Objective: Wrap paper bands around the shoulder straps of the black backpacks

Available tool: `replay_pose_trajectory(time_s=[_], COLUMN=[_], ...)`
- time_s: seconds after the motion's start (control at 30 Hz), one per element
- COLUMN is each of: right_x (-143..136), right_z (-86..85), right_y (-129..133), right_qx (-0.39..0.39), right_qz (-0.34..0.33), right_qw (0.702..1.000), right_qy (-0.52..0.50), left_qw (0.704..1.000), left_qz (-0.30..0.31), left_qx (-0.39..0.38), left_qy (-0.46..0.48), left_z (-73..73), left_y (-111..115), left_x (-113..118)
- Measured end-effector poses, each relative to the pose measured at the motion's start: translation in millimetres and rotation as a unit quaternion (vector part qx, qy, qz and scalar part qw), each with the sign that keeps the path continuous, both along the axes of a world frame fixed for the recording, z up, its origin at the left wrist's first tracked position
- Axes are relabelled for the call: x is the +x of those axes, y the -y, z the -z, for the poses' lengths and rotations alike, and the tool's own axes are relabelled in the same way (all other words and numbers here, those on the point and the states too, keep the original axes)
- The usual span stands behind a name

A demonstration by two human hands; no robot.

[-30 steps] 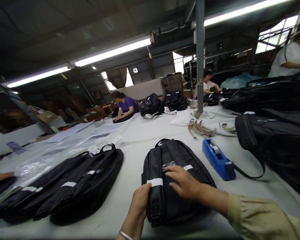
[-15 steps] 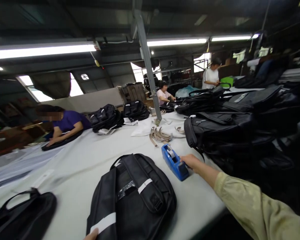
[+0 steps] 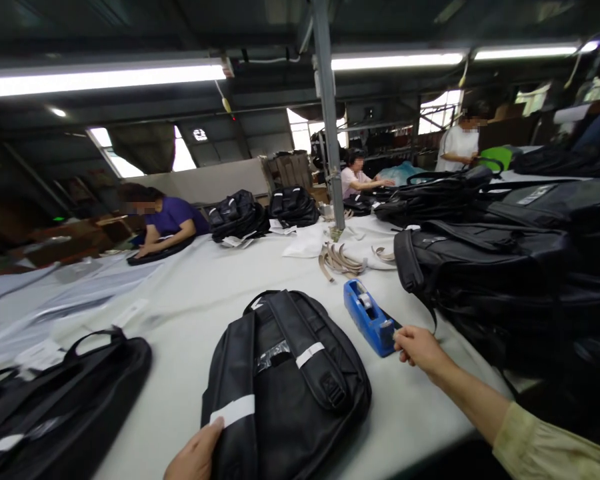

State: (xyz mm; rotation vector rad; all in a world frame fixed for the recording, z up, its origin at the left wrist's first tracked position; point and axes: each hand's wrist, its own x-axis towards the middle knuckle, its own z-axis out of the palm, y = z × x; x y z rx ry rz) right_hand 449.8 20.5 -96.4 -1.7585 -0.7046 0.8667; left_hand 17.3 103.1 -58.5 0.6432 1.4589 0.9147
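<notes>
A black backpack [image 3: 290, 400] lies on the table with its shoulder straps facing up. White bands [image 3: 237, 410] wrap both straps. My left hand [image 3: 197, 453] is at the backpack's lower left edge, thumb on the left strap's band and its other fingers hidden. Just right of the backpack stands a blue tape dispenser [image 3: 369, 317] with a roll of tape in it. At the dispenser's near end my right hand [image 3: 420, 350] is closed in a pinch, with a small pale bit of tape [image 3: 396, 335] at the fingertips.
Black backpacks [image 3: 490, 267] are piled along the right side. Another black bag [image 3: 65, 407] lies at the left. Beige straps [image 3: 340, 260] sit beyond the dispenser, near a grey post [image 3: 329, 120]. A co-worker in purple [image 3: 175, 217] leans over the table; two people work farther back.
The view has shifted, so things sit farther right. My right hand has drawn toward the dispenser's near end and slightly away from it. More of my left hand shows at the strap band.
</notes>
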Motion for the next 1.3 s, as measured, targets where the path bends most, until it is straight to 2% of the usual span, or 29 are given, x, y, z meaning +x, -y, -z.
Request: replay_pose_trajectory(time_s=[0.07,0.17,0.2,0.27,0.33,0.4,0.5,0.53,0.6,0.7,0.8,0.9,1.0,1.17,1.3], right_x=[5,14,16,12,-6,-42,-117,-143,-191,-238,-255,-257,-256,-259,-255], right_z=[13.6,29.5,31.9,27.9,9.1,-21.9,-68.9,-79.3,-88.6,-79.7,-63.3,-54.6,-55.2,-63.5,-63.2], right_y=[-1,2,4,7,6,-3,-31,-42,-64,-92,-108,-112,-112,-114,-116], right_qx=[-0.01,-0.063,-0.081,-0.074,-0.029,0.015,0.046,0.049,0.056,0.028,-0.009,-0.047,-0.078,-0.142,-0.17], right_qz=[-0.016,-0.036,-0.045,-0.091,-0.179,-0.284,-0.41,-0.443,-0.478,-0.477,-0.459,-0.436,-0.414,-0.433,-0.441], right_qw=[0.999,0.975,0.962,0.957,0.962,0.948,0.907,0.892,0.872,0.871,0.875,0.879,0.885,0.877,0.872], right_qy=[0.046,0.212,0.257,0.266,0.205,0.142,0.088,0.082,0.087,0.114,0.152,0.186,0.197,0.156,0.128], left_qw=[1.0,0.997,0.994,0.988,0.98,0.971,0.956,0.951,0.945,0.939,0.938,0.94,0.936,0.93,0.934], left_qz=[-0.012,-0.002,0.008,0.03,0.047,0.051,0.049,0.051,0.061,0.075,0.079,0.077,0.079,0.091,0.089], left_qx=[0.014,0.066,0.088,0.127,0.159,0.187,0.212,0.216,0.225,0.242,0.249,0.254,0.262,0.274,0.278], left_qy=[-0.014,-0.048,-0.061,-0.085,-0.107,-0.138,-0.198,-0.214,-0.23,-0.233,-0.227,-0.217,-0.219,-0.225,-0.207], left_z=[-0.6,5.2,7.7,11.4,12.5,10.8,6.4,5.3,4.2,4.5,4.9,5.6,7.5,9.2,10.4], left_y=[3,5,6,9,12,15,19,20,21,21,22,23,24,26,26], left_x=[4,6,6,6,8,11,16,17,18,17,17,18,19,19,18])
